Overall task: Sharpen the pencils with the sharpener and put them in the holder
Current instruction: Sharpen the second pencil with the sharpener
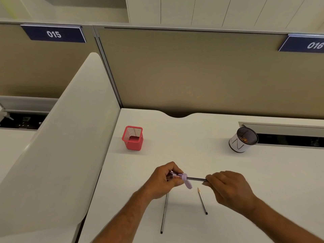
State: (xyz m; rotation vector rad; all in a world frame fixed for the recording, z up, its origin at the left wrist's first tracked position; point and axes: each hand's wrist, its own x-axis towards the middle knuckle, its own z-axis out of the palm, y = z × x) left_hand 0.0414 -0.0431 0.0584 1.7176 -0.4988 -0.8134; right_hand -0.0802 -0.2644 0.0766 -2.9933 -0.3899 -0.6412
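My left hand [162, 179] grips a small sharpener [182, 178] with a clear red body and a lilac cap hanging open. My right hand [228, 185] holds a dark pencil [196, 179] by its back end, its tip pushed into the sharpener. Both hands hover above the white desk [192, 155]. Two more pencils lie on the desk below: one [164, 214] under my left wrist, partly hidden, and a shorter sharpened one [202, 201] pointing away from me. A red square mesh holder [132, 138] stands empty at the back left.
A round black mesh cup [242, 140] wrapped in white paper stands at the back right, with shavings inside. Behind it runs a cable slot [287, 137] in the desk. A white side divider [70, 137] borders the desk on the left, a beige partition behind.
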